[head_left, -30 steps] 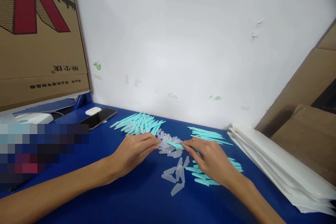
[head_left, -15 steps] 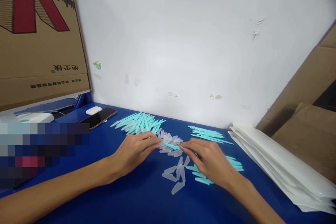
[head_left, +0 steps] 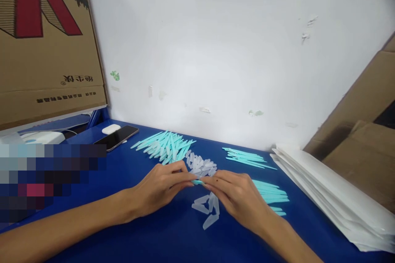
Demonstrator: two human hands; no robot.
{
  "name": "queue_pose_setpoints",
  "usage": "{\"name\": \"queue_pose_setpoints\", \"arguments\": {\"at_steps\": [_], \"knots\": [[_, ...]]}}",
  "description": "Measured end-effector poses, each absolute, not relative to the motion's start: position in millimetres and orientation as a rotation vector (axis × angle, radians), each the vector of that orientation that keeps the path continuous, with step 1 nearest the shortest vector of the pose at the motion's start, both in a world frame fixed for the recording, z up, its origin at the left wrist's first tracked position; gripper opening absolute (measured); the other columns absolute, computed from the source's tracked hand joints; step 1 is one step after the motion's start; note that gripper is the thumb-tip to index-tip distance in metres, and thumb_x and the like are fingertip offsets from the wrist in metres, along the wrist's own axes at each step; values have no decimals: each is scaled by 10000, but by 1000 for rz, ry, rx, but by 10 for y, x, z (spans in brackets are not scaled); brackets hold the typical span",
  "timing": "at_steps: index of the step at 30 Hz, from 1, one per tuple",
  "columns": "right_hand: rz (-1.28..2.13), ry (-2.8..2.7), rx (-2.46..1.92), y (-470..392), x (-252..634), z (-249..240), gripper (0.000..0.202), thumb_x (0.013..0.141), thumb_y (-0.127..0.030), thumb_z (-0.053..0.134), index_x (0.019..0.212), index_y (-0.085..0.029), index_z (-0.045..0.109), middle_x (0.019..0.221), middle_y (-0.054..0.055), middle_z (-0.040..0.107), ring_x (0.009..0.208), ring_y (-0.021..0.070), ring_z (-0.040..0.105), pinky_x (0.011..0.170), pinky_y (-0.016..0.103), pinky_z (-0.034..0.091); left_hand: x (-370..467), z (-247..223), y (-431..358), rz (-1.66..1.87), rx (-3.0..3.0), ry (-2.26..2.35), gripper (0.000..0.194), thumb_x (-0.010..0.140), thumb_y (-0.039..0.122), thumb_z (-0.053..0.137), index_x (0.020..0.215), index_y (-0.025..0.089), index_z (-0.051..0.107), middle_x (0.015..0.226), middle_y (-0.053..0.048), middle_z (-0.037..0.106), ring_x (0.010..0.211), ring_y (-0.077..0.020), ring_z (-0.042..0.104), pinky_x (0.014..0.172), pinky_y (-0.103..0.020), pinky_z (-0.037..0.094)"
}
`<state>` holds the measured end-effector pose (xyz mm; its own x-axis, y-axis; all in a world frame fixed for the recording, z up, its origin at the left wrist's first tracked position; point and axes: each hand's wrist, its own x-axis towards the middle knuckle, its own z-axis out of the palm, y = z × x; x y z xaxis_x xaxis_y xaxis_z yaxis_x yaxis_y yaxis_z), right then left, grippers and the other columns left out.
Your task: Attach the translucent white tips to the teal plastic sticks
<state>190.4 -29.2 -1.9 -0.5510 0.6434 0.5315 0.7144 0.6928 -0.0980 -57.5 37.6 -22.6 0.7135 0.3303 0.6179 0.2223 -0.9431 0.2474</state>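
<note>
A slim turquoise stick, looking like an eyebrow razor [head_left: 197,182], is held level between my two hands, low over the table. My left hand [head_left: 168,181] is closed in a pinch at its left end; whether a translucent cap is between those fingertips is hidden. The right end lies in the pinched fingers of my right hand [head_left: 234,187]. Just behind the fingertips is a heap of translucent caps [head_left: 200,164]. Several loose caps [head_left: 211,218] lie in front. To the right, partly behind my right hand, are more turquoise razors [head_left: 271,193].
A large turquoise razor pile [head_left: 166,146] lies back left, with a smaller row [head_left: 245,157] back right. A phone [head_left: 119,137] and white case [head_left: 111,129] rest at the left. White bags [head_left: 327,197] are stacked right, beside cardboard [head_left: 364,152]. A wall [head_left: 216,49] stands behind.
My hands have come together, the left moving right and the right slightly left and nearer. The turquoise razor's left end now meets my left fingertips.
</note>
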Motion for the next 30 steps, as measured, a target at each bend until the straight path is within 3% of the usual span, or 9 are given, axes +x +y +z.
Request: {"name": "queue_pose_setpoints", "arguments": {"at_steps": [6,10,13,17,24,30], "knots": [[-371,-2396,-1219,-277,1937,48,320,1061,-328,399,1217,-232,662,903,41,728,771,169,675,601,260,443,-574,-166,365,953,2915,627,265,1023,208,469,1233,241,628,906,-31,619,604,-91,528,521,-206,378],[-701,-2202,-1473,-201,2091,126,386,1056,-337,376,1371,-196,550,1096,101,709,925,238,682,627,302,479,-664,-47,546,1115,3013,955,221,1006,252,495,1107,195,683,928,-53,647,693,-130,577,551,-230,388],[-819,-2094,-1621,-128,2269,157,367,1047,-316,375,1328,-191,575,1161,119,682,975,266,662,728,358,505,-762,59,719,1054,3094,1349,246,996,254,483,1055,175,709,916,-78,656,831,-200,603,537,-248,361],[-843,-2165,-1726,-63,2439,147,296,1025,-235,414,1199,-179,646,1091,112,698,951,273,654,818,407,474,-845,110,861,742,3076,1726,277,980,244,468,1003,162,732,902,-97,662,870,-244,604,521,-275,351],[-529,-2252,-1931,-54,2450,158,325,1042,-268,382,994,-197,696,724,52,717,658,236,674,585,314,385,-829,43,834,532,3003,1775,332,989,294,445,996,133,736,933,-125,663,904,-281,608,546,-288,390],[-8,-2336,-1850,-45,2661,198,261,989,-357,500,1046,-265,737,930,53,774,877,260,718,691,305,472,-712,36,627,778,3045,1358,322,1008,281,415,1063,148,703,969,-106,638,873,-235,586,591,-285,409]]}}
